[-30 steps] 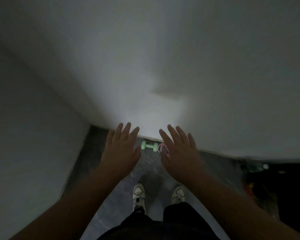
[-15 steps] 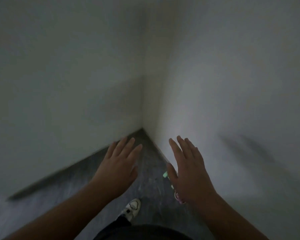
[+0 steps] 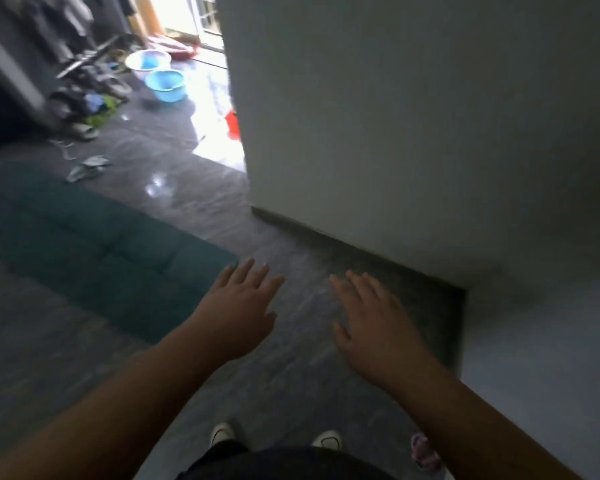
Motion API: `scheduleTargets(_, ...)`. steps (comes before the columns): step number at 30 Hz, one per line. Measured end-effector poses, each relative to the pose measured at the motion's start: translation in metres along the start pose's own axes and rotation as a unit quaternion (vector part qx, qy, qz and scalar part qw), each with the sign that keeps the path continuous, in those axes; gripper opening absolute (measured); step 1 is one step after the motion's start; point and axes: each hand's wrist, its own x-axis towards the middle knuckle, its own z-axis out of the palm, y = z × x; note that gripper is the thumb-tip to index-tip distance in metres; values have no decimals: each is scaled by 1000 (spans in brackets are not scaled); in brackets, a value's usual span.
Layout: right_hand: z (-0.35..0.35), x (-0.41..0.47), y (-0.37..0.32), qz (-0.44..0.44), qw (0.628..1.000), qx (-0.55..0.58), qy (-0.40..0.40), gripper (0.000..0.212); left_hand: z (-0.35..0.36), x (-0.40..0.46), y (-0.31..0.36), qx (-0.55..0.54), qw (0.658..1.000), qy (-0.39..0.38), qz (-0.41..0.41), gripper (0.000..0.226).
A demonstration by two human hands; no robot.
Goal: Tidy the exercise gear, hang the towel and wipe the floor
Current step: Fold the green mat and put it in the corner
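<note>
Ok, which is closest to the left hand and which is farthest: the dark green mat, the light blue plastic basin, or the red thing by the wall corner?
From the left hand, in the head view:
1. Dark green mat, on the floor just left of the fingertips.
2. Red thing, farther ahead, peeking out beside the white wall's corner.
3. Light blue plastic basin, farthest, up near the bright doorway.

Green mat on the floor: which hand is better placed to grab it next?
Left, probably. The left hand, open and empty, hovers beside the green mat corner; the right hand is nearer the wall.
</note>
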Motion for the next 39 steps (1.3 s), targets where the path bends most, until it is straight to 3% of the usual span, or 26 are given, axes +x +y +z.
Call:
scheduleTargets(7,22,74,-209,-176,976,-67,-110,69,15,-144,-174,-37,977,39,-206,66)
scheduleTargets(14,68,99,-476,-268,960,-19,-86,68,52,-308,-356,-114,927,41,-355,65)
scheduleTargets(18,84,103,-588,-299,945,-25,-127,68,49,-382,-435,-135,896,27,-421,56)
scheduleTargets(26,99,154,-713,-330,934,-48,-131,67,53,-420,-551,-159,876,52,-452,60)
scheduleTargets(39,113,350,-903,-396,910,-57,-108,67,21,-417,-790,-132,835,75,-529,64)
